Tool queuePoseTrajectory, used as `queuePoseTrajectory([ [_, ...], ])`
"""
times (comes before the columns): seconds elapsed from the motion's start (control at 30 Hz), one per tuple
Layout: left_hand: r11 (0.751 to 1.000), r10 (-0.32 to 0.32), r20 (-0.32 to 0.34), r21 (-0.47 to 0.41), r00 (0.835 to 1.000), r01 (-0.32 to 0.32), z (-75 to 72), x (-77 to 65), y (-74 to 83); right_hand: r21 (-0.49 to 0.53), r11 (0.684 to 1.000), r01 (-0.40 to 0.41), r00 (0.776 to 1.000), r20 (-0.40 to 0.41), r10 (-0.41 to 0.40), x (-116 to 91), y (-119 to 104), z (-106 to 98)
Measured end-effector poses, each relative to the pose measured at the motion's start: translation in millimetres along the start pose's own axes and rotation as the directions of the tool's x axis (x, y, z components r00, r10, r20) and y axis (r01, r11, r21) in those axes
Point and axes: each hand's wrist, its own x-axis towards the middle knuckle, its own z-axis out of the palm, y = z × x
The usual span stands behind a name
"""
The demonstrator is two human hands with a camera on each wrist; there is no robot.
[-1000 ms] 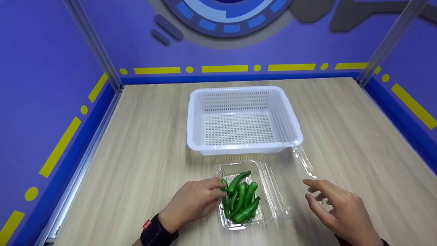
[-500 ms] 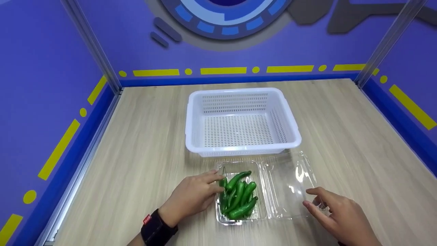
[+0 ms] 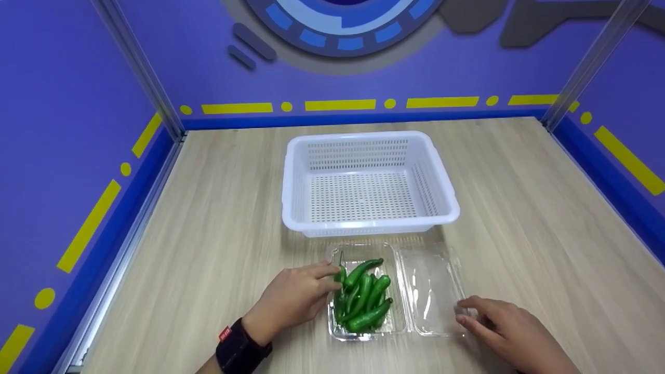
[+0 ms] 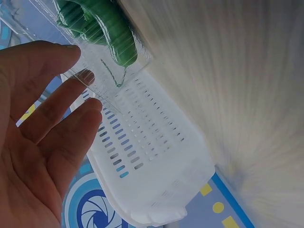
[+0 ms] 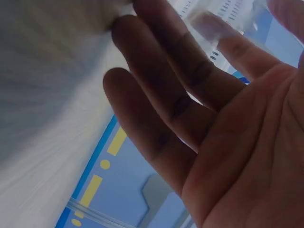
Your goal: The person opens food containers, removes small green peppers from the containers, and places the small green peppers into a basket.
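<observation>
1. Flanking a clear plastic container point(image 3: 396, 317), a person's two bare hands come in from the near edge of the view, one at either side.
2. The left hand point(image 3: 298, 291) is at the container's left side, its back turned up and its wrist angled inward. Its fingers are loosely bent and slightly spread, with the tips at the container's left rim; they are not curled round anything. A black wristband point(image 3: 240, 348) with a small red tag circles this wrist.
3. The right hand point(image 3: 506, 327) is on the container's right, at the outer edge of its folded-out clear lid point(image 3: 434, 291). It points left, the thumb nearer the wearer and the index finger beyond it, with a gap between their tips at the lid's edge. The right wrist view shows the other three fingers extended, slightly parted, and clear plastic, blurred, by the index finger. The hand is relaxed rather than clenched.
4. Inside the container, green peppers point(image 3: 365, 285) lie in a loose heap, one with a long thin stem along the left wall, next to the left fingertips.
5. Just beyond the container, a white perforated basket point(image 3: 363, 224) stands upright on the same pale wood-grain surface point(image 3: 234, 208).
</observation>
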Motion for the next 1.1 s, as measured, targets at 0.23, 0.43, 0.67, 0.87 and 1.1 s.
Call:
queuePoseTrajectory([
  [0.23,1.000,0.005,-0.011,-0.010,1.000,-0.005,-1.2,0.4,0.3,0.029,0.999,-0.020,0.997,0.070,0.018,5.1,-3.5,-6.8],
  [0.43,1.000,0.010,-0.019,-0.016,1.000,-0.010,-0.7,-1.7,0.7,-0.047,0.999,-0.007,1.000,0.014,0.008,15.4,-13.2,-11.1],
  [0.67,1.000,0.008,-0.014,-0.002,1.000,-0.008,-0.9,-0.2,0.2,-0.136,0.975,0.174,0.965,-0.174,-0.196,27.7,-24.7,-14.8],
  [0.87,1.000,0.023,-0.012,-0.012,1.000,-0.023,-2.5,0.0,0.2,-0.192,0.949,0.251,0.937,-0.199,-0.289,39.8,-37.0,-18.3],
  [1.1,0.998,0.020,-0.106,-0.060,0.994,-0.027,-9.1,2.7,-4.6,-0.249,0.857,0.452,0.844,-0.192,-0.501,63.1,-61.0,-21.0],
])
